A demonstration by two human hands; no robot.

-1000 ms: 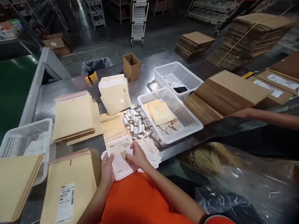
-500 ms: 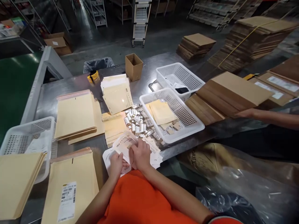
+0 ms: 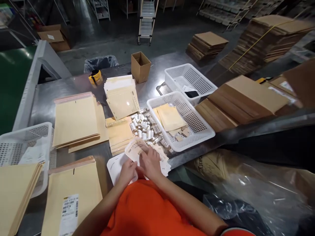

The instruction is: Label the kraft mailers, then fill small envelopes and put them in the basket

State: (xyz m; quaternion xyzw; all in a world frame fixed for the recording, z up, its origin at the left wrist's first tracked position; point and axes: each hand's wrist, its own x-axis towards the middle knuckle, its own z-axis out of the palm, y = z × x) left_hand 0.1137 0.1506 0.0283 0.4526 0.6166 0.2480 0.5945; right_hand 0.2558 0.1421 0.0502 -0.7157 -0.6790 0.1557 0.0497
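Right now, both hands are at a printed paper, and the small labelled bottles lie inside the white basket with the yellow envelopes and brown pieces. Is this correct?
Not quite: the head view shows the bottles heaped on the table, left of the white basket. The rest stands: it holds yellow envelopes and brown pieces, and left hand and right hand are at the printed paper.

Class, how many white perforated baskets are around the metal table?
3: left basket, middle basket beside the bottles, far basket behind it. Another may be hidden beneath the left one.
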